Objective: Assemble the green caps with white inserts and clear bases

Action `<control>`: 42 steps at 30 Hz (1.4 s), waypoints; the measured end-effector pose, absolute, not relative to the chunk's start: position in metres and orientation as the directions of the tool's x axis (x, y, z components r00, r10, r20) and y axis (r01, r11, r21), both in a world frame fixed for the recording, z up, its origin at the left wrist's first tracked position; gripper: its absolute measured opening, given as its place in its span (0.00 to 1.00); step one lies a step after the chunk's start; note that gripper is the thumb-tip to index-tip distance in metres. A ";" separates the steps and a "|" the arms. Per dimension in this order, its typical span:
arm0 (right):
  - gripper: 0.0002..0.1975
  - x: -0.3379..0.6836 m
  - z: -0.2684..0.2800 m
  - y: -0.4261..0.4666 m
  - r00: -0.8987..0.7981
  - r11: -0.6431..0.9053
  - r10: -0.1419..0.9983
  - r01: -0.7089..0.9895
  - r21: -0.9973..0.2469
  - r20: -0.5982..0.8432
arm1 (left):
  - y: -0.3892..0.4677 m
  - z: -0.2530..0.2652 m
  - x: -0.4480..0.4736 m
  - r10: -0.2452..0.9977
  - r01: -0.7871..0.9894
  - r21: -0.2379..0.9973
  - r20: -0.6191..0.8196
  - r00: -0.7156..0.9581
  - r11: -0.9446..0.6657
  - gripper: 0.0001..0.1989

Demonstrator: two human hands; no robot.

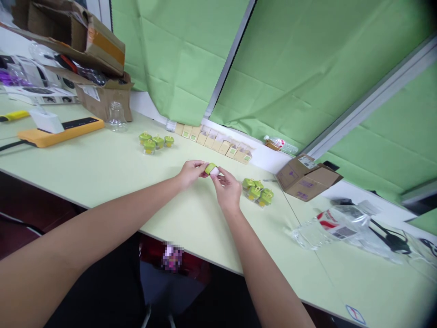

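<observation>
Both my hands meet over the middle of the table around one small green-and-white container [212, 170]. My left hand [192, 173] pinches its green side, thumb on top. On the white side, the thumb and fingers of my right hand [226, 186] close on it. Just right of my right hand stands a cluster of small clear tubs with green lids [254, 193], each lid with a little loop on top. Farther off to the left is a second group of the same green-lidded tubs [149, 146]. The underside of the held container is hidden.
A row of small kraft boxes [212, 140] lines the back wall. To the left are an orange power strip [73, 130], a clear plastic bottle piece [117, 117] and cartons [102, 100]. At right lie a cardboard box [303, 177] and a large clear bottle [334, 225].
</observation>
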State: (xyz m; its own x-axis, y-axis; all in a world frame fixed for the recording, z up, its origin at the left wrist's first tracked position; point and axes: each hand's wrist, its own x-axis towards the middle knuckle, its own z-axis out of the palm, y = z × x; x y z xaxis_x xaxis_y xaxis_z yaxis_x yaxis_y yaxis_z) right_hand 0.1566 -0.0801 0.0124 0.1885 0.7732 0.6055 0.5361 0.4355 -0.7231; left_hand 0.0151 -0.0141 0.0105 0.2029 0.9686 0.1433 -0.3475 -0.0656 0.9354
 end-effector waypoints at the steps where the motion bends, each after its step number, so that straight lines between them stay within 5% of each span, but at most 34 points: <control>1: 0.20 0.156 0.013 -0.081 0.175 0.443 0.759 0.568 -0.694 0.627 | -0.015 0.011 0.015 0.970 -0.356 0.933 0.139 0.202 -0.060 0.12; 8: 0.14 0.154 0.018 -0.084 0.093 0.549 0.643 0.636 -0.542 0.760 | -0.016 0.015 0.016 0.967 -0.424 0.906 0.112 0.230 -0.004 0.12; 18: 0.14 0.157 0.020 -0.082 0.022 0.523 0.635 0.723 -0.451 0.772 | -0.019 0.009 0.019 0.956 -0.441 0.897 0.099 0.277 0.035 0.14; 42: 0.20 0.154 0.005 -0.080 0.041 0.464 0.648 0.771 -0.437 0.761 | -0.018 0.009 0.016 0.941 -0.449 0.890 0.083 0.327 0.077 0.15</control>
